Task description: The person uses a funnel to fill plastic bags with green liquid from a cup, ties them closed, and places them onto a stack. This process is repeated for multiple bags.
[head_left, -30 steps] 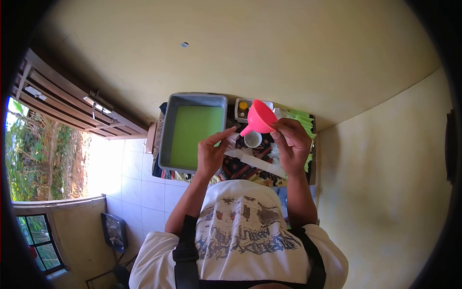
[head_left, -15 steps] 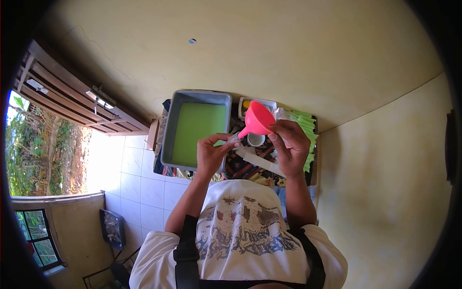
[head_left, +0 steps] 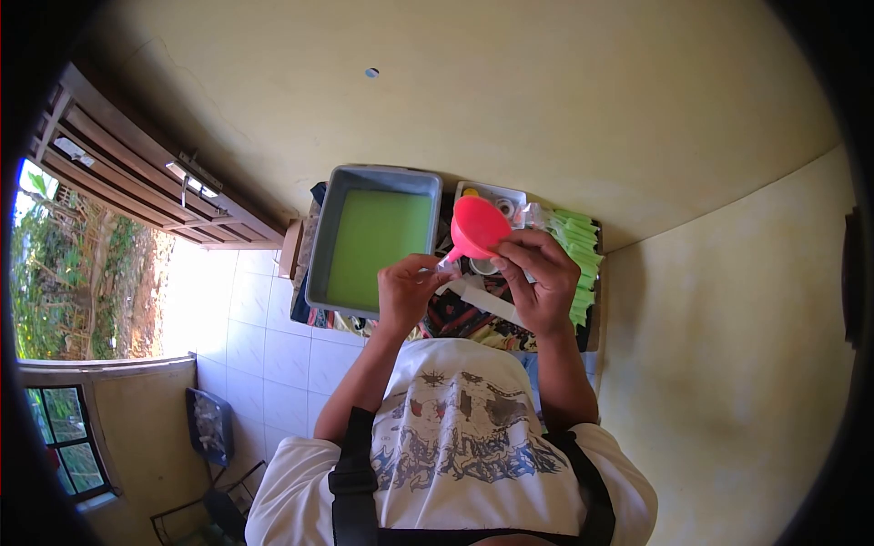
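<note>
A bright pink funnel is tilted above the table, its wide mouth up and its spout pointing down to the left. My right hand pinches the funnel's rim between thumb and fingers. At the spout, my left hand is closed on a thin clear plastic sleeve, which sits around or against the spout tip; the fingers partly hide it. Just behind my left hand stands a grey basin with light green liquid in it.
Slim light-green packets lie in a row at the table's right. A white tray with small items stands at the back, near a white cup. A white strip lies on the patterned cloth. The wall is close behind.
The funnel has tipped so its mouth faces me more and has shifted slightly left. My right hand has moved a little left with it; my left hand has hardly moved.
</note>
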Demonstrator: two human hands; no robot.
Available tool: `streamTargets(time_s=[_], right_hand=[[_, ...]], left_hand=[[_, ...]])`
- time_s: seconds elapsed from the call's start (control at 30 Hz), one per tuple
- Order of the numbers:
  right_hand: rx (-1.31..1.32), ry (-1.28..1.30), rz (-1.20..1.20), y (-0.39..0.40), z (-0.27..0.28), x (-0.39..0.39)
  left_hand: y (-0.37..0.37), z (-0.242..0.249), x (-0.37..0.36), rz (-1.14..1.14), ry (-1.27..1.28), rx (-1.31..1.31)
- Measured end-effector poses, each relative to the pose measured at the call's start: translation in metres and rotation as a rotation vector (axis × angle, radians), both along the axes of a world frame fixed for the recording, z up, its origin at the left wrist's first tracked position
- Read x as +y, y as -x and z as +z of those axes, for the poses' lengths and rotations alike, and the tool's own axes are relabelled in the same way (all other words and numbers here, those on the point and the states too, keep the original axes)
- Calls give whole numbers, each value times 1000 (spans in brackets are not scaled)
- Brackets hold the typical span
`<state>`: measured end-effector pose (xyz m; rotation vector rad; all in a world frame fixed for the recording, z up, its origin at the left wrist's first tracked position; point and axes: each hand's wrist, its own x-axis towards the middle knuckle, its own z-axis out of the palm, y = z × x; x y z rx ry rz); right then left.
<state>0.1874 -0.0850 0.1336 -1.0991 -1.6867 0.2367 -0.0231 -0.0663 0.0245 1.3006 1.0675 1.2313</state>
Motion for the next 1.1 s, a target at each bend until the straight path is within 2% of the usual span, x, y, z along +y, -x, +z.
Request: streamTargets(time_s=[0.2, 0.3, 0.4, 0.6, 0.7, 0.8, 0.87, 1.0, 1.1], right_hand=[[-37, -8, 69, -3, -4, 0], [4, 60, 92, 0, -4, -1], [-33, 83, 88, -1, -8, -1], [-123, 156, 156, -4, -6, 1], [-134, 171, 146, 0, -6, 0], [-137, 161, 156, 3, -11, 3], [-159, 208, 181, 6, -8, 4], [-204, 292, 190, 11, -18, 8], [-220, 334, 234, 10, -35, 13]], left_hand=[[-5, 3, -2, 7, 46, 32], [-6, 11, -1, -9, -45, 143], [-9, 32, -3, 56, -239, 346], [-15, 25, -3, 65, -245, 352], [-33, 34, -13, 310, -103, 253], [-42, 24, -18, 457, -270, 262], [-38, -5, -11, 455, -422, 377], [-41, -3, -6, 500, -601, 520], [-33, -16, -6, 353, -642, 624]])
